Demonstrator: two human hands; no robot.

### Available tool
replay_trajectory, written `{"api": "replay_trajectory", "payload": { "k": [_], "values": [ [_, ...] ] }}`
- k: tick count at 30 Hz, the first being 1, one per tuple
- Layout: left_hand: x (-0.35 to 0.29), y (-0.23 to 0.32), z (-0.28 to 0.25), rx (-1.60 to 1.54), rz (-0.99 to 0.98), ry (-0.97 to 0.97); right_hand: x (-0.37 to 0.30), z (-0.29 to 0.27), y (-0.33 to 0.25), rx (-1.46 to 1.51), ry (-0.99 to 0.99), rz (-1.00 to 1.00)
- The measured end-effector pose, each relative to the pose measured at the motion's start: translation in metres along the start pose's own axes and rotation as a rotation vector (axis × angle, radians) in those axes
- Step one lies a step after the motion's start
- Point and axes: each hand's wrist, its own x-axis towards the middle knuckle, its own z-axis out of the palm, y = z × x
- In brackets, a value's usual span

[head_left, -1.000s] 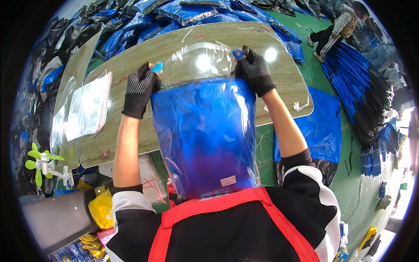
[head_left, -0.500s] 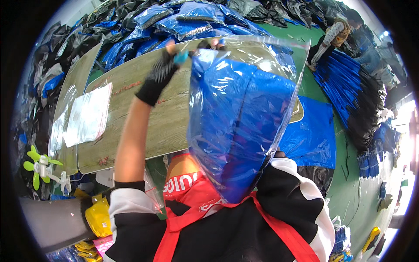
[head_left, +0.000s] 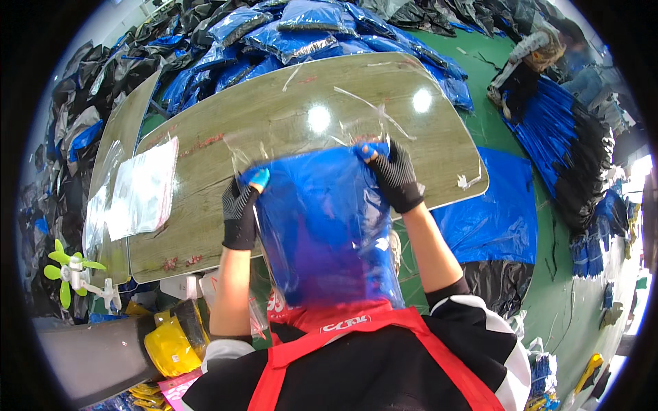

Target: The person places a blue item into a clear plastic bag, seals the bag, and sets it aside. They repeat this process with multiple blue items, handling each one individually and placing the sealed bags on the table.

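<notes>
A blue folded garment inside a clear plastic bag [head_left: 322,226] hangs upright between my hands, in front of my chest and the near edge of the wooden table [head_left: 288,116]. My left hand [head_left: 241,209], in a black dotted glove with blue fingertips, grips the bag's upper left corner. At the upper right corner my right hand [head_left: 392,177], gloved the same way, pinches the bag. The open mouth of the clear bag rises a little above both hands. I wear a red apron over black-and-white sleeves.
A stack of clear empty bags [head_left: 144,188] lies on the table's left part. Blue packed garments [head_left: 301,27] pile up behind the table, with more blue and black bundles [head_left: 562,144] on the green floor at right. A small green fan [head_left: 68,274] stands at the left.
The bagged garment swung up high and to the right half a second ago, covering my right hand. It has come back down and now hangs level between both hands.
</notes>
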Motion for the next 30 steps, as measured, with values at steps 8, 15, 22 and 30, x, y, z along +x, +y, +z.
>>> {"api": "replay_trajectory", "payload": {
  "k": [8, 15, 22, 30],
  "values": [
    [0.034, -0.038, 0.003, 0.116, -0.435, -0.009, 0.012, -0.007, 0.050, 0.154, 0.046, 0.314],
    [0.097, -0.046, -0.006, 0.089, -0.442, -0.117, 0.069, -0.009, 0.014, -0.641, 0.130, -0.098],
    [0.093, -0.043, -0.005, -0.070, -0.400, -0.149, 0.096, 0.109, -0.019, -0.683, -0.587, -0.411],
    [0.082, -0.024, -0.003, 0.252, -0.004, -0.245, 0.095, 0.130, -0.013, -0.742, -0.617, -0.609]
  ]
}}
